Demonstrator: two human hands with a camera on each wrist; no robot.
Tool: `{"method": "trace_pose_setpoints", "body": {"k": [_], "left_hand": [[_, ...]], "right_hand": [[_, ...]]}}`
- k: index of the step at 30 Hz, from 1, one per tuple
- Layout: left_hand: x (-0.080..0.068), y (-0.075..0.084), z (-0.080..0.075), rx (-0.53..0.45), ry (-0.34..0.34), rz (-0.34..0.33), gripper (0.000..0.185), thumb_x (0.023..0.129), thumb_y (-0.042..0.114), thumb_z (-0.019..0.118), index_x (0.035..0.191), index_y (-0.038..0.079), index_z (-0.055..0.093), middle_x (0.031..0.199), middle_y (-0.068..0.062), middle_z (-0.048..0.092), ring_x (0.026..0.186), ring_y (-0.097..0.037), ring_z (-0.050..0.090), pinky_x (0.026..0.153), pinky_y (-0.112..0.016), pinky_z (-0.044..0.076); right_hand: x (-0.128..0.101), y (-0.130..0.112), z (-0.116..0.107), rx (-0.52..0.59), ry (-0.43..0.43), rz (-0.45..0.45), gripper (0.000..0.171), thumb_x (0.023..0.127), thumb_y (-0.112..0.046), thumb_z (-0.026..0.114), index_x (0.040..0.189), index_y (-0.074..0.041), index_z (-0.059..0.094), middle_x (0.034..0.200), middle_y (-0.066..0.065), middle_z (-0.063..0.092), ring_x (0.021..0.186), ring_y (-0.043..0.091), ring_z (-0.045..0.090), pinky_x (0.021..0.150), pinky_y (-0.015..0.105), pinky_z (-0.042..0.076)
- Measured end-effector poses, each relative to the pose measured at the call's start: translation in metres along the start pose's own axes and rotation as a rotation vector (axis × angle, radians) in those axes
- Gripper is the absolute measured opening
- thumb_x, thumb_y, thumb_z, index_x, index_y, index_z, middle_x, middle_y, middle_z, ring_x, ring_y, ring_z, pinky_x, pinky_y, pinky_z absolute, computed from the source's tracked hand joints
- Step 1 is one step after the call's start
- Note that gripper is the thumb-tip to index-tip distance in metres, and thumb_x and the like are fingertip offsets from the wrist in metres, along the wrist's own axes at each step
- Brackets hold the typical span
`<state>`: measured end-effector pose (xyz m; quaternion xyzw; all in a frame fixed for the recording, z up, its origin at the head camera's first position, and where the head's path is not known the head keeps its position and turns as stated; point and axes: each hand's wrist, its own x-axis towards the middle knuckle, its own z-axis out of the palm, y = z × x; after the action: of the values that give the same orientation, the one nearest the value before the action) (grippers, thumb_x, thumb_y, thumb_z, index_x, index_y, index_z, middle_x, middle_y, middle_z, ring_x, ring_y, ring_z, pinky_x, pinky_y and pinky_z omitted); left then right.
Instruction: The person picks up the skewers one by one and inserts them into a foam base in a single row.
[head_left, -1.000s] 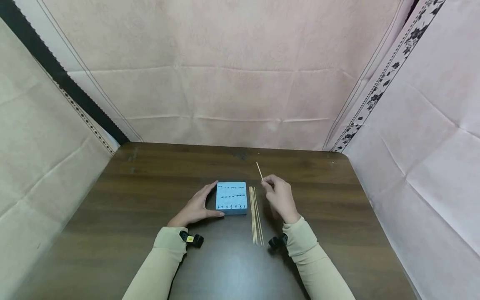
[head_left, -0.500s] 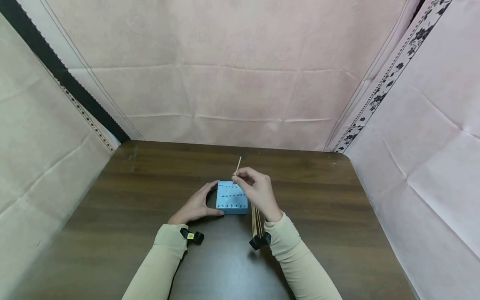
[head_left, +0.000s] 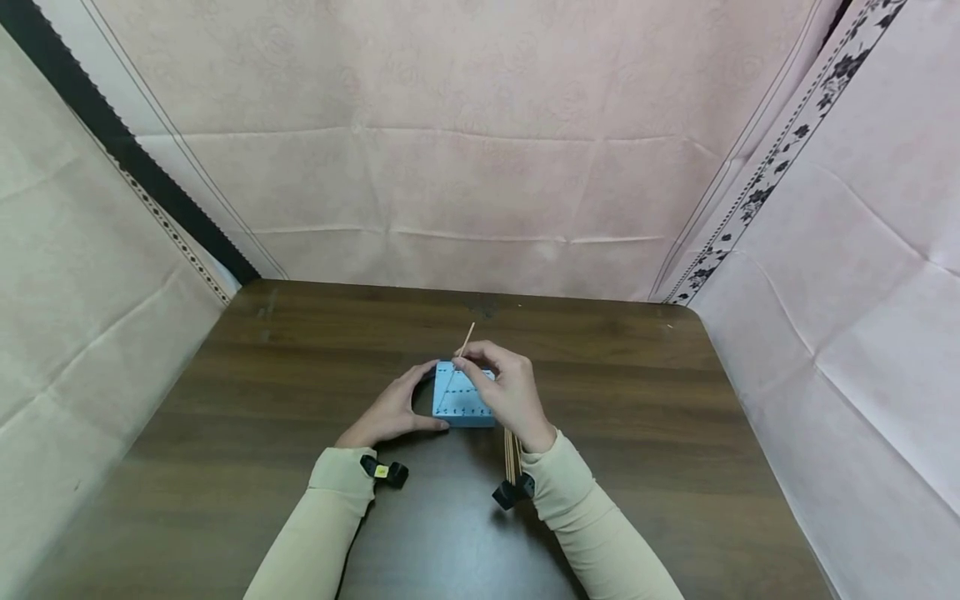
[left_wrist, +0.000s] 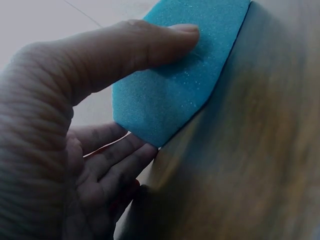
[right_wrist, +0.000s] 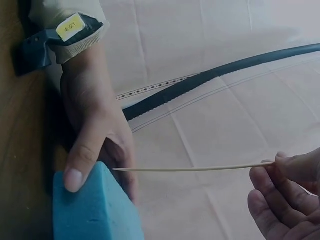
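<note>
The left hand (head_left: 390, 412) curls round the near-left corner of the blue foam block (head_left: 453, 400) at the middle of the table (head_left: 262, 400), thumb pressed on its front; the right hand (head_left: 504, 390) arches over the block, fingertips pinching a thin wooden stick (head_left: 467, 340) tilted over it; more sticks (head_left: 512, 446) lie just right.

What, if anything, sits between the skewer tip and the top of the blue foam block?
Nothing visible does. The right hand pinches the skewer over the foam block; the left hand holds only its left side.
</note>
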<state>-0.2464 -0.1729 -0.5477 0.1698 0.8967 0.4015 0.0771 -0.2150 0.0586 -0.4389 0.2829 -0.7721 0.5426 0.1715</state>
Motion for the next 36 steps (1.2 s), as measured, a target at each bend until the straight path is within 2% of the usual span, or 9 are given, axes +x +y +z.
{"method": "trace_pose_setpoints", "body": {"k": [9, 17, 29, 36], "left_hand": [[0.0, -0.003, 0.0, -0.001, 0.0, 0.015, 0.114, 0.065, 0.067, 0.085, 0.157, 0.029, 0.03, 0.159, -0.002, 0.036, 0.145, -0.029, 0.032, 0.112, -0.063, 0.029], [-0.002, 0.0, 0.0, -0.011, 0.002, 0.023, 0.112, 0.067, 0.061, 0.087, 0.158, 0.027, 0.03, 0.159, -0.004, 0.035, 0.145, -0.03, 0.032, 0.111, -0.063, 0.03], [-0.004, -0.002, 0.002, -0.014, 0.009, 0.023, 0.114, 0.066, 0.065, 0.086, 0.158, 0.027, 0.03, 0.158, -0.002, 0.036, 0.144, -0.03, 0.033, 0.11, -0.063, 0.031], [-0.002, 0.0, 0.0, -0.025, 0.01, 0.041, 0.112, 0.068, 0.063, 0.086, 0.158, 0.028, 0.029, 0.158, -0.004, 0.036, 0.144, -0.032, 0.033, 0.11, -0.065, 0.031]], "right_hand": [[-0.003, 0.004, 0.007, -0.047, -0.046, -0.014, 0.011, 0.095, -0.013, 0.071, 0.105, -0.008, 0.074, 0.098, -0.004, 0.073, 0.09, 0.007, 0.069, 0.08, 0.027, 0.057], [-0.005, 0.004, 0.012, -0.055, -0.089, -0.016, 0.01, 0.096, -0.013, 0.07, 0.105, -0.017, 0.073, 0.099, -0.007, 0.072, 0.092, 0.004, 0.067, 0.081, 0.025, 0.056], [-0.008, 0.007, 0.014, -0.07, -0.086, -0.067, 0.01, 0.096, -0.013, 0.07, 0.105, -0.014, 0.074, 0.099, -0.006, 0.072, 0.091, 0.004, 0.068, 0.079, 0.025, 0.056], [-0.006, 0.011, 0.014, -0.079, -0.105, -0.096, 0.012, 0.097, -0.014, 0.069, 0.106, -0.008, 0.073, 0.1, -0.004, 0.073, 0.094, 0.005, 0.068, 0.081, 0.024, 0.056]]}}
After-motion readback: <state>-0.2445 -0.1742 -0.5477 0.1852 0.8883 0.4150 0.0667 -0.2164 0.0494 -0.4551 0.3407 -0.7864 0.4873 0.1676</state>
